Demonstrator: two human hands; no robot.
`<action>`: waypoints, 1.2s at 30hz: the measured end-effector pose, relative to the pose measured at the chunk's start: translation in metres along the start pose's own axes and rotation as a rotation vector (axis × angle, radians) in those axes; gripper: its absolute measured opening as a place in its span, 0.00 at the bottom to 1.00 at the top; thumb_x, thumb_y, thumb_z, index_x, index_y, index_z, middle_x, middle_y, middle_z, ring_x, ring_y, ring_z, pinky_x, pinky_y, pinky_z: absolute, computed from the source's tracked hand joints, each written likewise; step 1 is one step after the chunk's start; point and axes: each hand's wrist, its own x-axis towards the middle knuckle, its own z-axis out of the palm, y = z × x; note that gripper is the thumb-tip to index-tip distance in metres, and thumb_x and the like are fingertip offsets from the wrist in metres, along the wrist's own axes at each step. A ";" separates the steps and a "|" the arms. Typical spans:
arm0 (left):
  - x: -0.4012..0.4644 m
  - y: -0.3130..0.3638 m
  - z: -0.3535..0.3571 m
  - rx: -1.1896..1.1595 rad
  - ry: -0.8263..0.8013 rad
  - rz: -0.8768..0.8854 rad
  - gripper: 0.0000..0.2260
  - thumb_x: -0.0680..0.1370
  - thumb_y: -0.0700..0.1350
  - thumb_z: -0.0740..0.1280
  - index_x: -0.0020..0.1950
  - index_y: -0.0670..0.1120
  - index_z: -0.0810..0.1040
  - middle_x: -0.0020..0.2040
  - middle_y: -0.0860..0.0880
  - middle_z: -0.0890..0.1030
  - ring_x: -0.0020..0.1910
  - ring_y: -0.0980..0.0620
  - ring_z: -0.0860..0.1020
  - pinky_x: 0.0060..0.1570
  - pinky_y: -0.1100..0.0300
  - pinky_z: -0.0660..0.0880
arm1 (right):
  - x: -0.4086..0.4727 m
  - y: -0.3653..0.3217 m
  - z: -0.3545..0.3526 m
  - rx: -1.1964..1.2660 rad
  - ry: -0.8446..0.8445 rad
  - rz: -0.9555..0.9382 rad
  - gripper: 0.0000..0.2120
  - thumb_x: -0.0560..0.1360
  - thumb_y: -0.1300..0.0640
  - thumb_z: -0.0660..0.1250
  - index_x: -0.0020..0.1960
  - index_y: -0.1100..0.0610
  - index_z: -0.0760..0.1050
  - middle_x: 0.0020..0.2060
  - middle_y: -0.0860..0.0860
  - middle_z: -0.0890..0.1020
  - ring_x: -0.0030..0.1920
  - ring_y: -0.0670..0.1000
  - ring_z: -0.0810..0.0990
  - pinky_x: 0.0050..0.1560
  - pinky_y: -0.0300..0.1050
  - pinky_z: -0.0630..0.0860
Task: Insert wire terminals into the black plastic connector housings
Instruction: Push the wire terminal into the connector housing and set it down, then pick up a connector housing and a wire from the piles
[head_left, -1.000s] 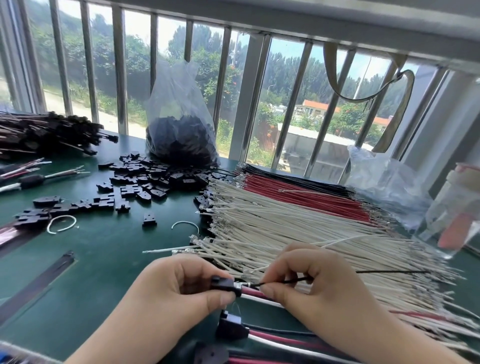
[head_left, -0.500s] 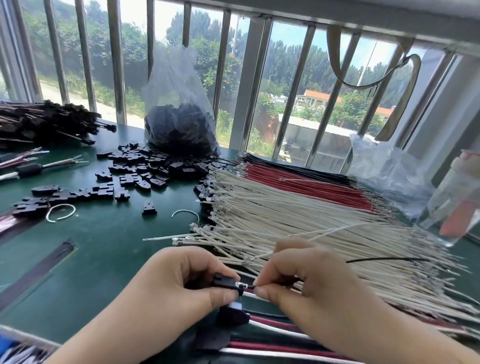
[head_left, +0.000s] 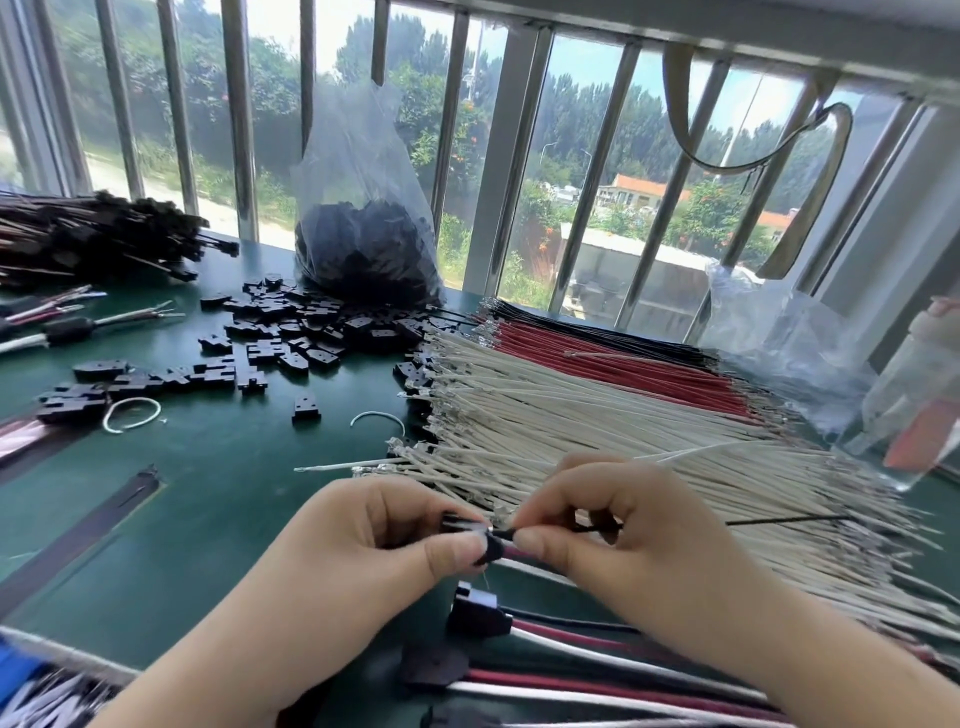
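1. Head view: my left hand (head_left: 363, 540) pinches a black connector housing (head_left: 485, 540) between thumb and curled fingers, low in the middle of the scene, just above the near edge of the green worktop (head_left: 208, 493).
2. My right hand (head_left: 618, 525) pinches a black wire (head_left: 779, 519) right behind its tip, fingers curled tight round it. The rest of the wire trails off to the right over the pile of white wires (head_left: 597, 415).
3. The wire's end meets the housing's right face. I judge this to be the seating step. The terminal itself is hidden by my fingertips, so I cannot tell how far in it sits.
4. Next, I think, comes a straight push along the wire's line while the left hand braces the housing. If the terminal is tilted it could snag at the cavity mouth or bend.
5. Just below my hands lie finished housings with red, white and black leads (head_left: 597, 654) running off to the right.
6. Supply is within reach: loose black housings (head_left: 291, 338) scattered far left, a clear bag of housings (head_left: 363, 249) by the window bars, and red wires (head_left: 623, 358) with black ones behind the white pile.
7. A heap of assembled leads (head_left: 93, 239) lies at the far left.
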 end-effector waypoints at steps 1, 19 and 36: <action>0.000 0.001 0.000 -0.028 -0.006 0.001 0.10 0.62 0.53 0.79 0.41 0.55 0.85 0.38 0.49 0.86 0.40 0.55 0.84 0.42 0.66 0.78 | 0.000 0.002 -0.003 -0.010 -0.006 0.011 0.05 0.70 0.52 0.73 0.42 0.42 0.82 0.38 0.39 0.81 0.41 0.41 0.78 0.42 0.28 0.69; 0.001 -0.001 0.003 -0.006 0.099 0.060 0.12 0.59 0.56 0.80 0.39 0.53 0.85 0.37 0.49 0.85 0.37 0.53 0.83 0.38 0.63 0.79 | 0.001 0.006 0.001 -0.031 0.047 -0.088 0.06 0.71 0.58 0.72 0.43 0.47 0.81 0.33 0.37 0.78 0.36 0.39 0.76 0.37 0.26 0.67; 0.011 -0.019 -0.046 0.045 0.705 0.295 0.05 0.74 0.46 0.70 0.39 0.55 0.83 0.30 0.50 0.81 0.29 0.57 0.78 0.35 0.72 0.75 | 0.004 0.037 -0.018 -0.261 -0.133 -0.058 0.12 0.74 0.49 0.68 0.53 0.33 0.76 0.41 0.30 0.79 0.45 0.34 0.78 0.47 0.26 0.71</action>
